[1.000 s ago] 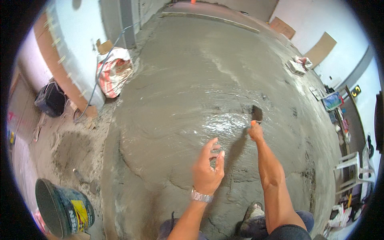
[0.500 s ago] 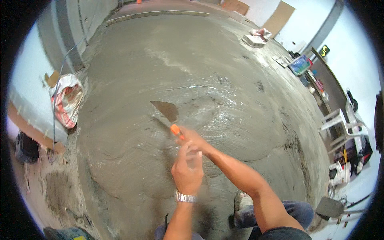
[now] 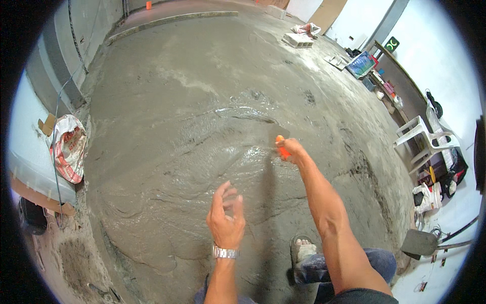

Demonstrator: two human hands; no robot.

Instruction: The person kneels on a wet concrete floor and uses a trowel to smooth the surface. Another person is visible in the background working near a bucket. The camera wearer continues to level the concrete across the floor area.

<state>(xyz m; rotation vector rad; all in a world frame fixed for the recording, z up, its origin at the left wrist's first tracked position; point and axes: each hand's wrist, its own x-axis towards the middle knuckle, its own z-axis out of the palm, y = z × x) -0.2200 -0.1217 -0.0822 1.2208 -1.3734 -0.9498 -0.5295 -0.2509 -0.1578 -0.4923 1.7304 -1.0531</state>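
Wet grey cement (image 3: 167,147) spreads over the floor before me, ridged and shiny in the middle. My right hand (image 3: 294,151) grips a pointing trowel (image 3: 281,143) by its orange handle, arm stretched forward. The grey blade is hard to tell from the cement, and I cannot tell whether it touches the surface. Lower and to the left, my left hand (image 3: 226,215) hangs above the cement with nothing in it, its fingers partly bent and apart. A metal watch (image 3: 226,252) circles the left wrist.
My sandalled foot (image 3: 305,249) stands in the cement at lower right. A torn sack (image 3: 69,149) leans by the left wall. On the right are a white plastic chair (image 3: 428,142), a bucket (image 3: 429,196) and a shovel (image 3: 420,243). A long board (image 3: 172,19) lies across the far end.
My right hand has swung the trowel away from my left hand, to the right and forward. The hands, close together before, are now apart. The view has shifted slightly.
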